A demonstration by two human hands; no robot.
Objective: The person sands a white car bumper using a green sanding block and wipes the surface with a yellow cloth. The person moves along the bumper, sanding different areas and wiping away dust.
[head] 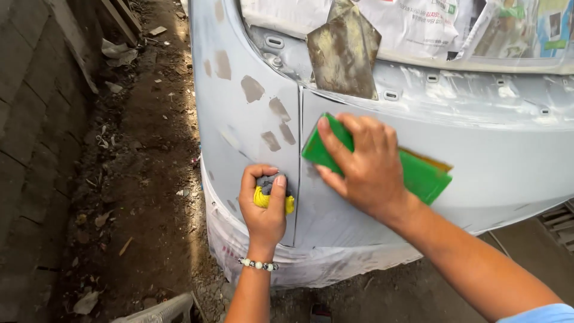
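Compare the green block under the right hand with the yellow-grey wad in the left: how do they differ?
The green block is flat, long and straight-edged; the yellow-grey wad is small and lumpy. The right hand lies over the block with fingers spread, leaving both ends showing; the left hand curls round the wad, hiding most of it. The block lies right of the panel seam, the wad left of it. Both are pressed against the grey car body.
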